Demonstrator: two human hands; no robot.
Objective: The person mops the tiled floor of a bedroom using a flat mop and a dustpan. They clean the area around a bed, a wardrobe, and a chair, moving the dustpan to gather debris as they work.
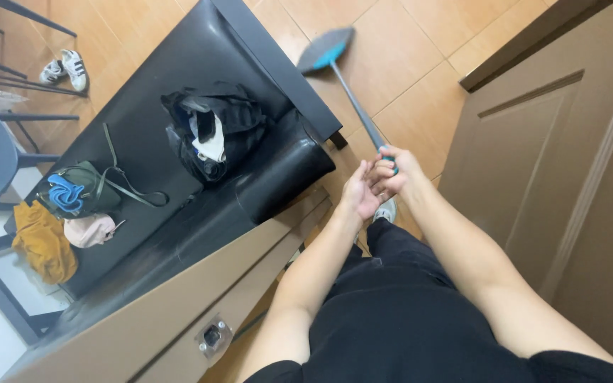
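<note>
Both hands on a mop handle

Downward from your head, you see both of your bare arms stretched out in front of your black clothing. Your right hand (396, 172) is closed around the blue grip at the near end of a mop handle (355, 101), fingers wrapped over it. Your left hand (358, 193) sits just beside and slightly below the right one, its fingers touching the right hand's fingers at the grip; whether it grasps the handle itself cannot be told.

From your hands the thin grey handle runs away and to the left, ending in a flat mop head (326, 51) with a blue stripe, resting on the tan tiled floor (406, 64).

Left of your hands lies a black sofa (179, 71) carrying a black bag (214, 131) and a green bag (86, 191). Right of your hands stands a brown panelled door (555, 163).
</note>
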